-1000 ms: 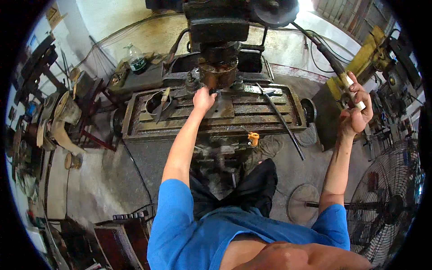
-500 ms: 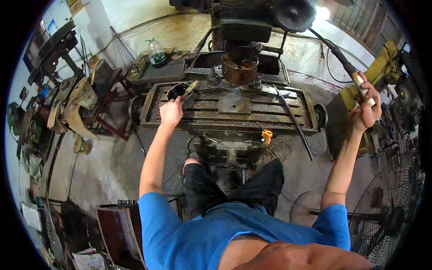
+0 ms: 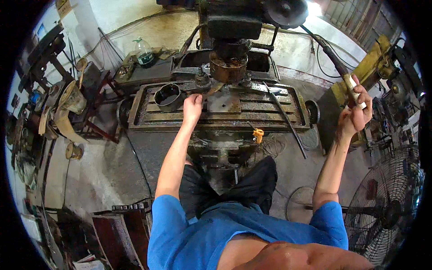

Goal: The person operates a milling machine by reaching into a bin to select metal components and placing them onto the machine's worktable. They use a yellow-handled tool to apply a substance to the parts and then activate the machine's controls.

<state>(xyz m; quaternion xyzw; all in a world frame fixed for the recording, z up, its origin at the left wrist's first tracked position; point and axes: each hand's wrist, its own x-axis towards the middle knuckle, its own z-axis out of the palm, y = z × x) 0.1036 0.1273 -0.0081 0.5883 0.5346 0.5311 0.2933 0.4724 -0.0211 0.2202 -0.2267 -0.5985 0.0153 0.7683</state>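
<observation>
My left hand (image 3: 192,107) is closed on a brush (image 3: 213,90), its bristle end reaching over the flat metal plate (image 3: 227,105) just under the round cutter head (image 3: 228,67). To the left of this hand, a dark round pot (image 3: 168,100) with dark contents stands on the slotted machine table (image 3: 265,118). Out to the right, my right hand (image 3: 353,116) is raised, with its fingers around the pale grip of a long dark lever (image 3: 330,55) that slopes up to the machine.
A long metal bar (image 3: 288,121) leans across the table's right part. An orange-handled tool (image 3: 258,135) sits at its front edge. A clear plastic bottle (image 3: 144,54) stands on a bench behind left. A large fan (image 3: 389,211) is at the lower right.
My left hand has carried the brush rightward from over the pot to the plate beneath the cutter head. My right hand stays on the lever grip. The whole view has shifted slightly.
</observation>
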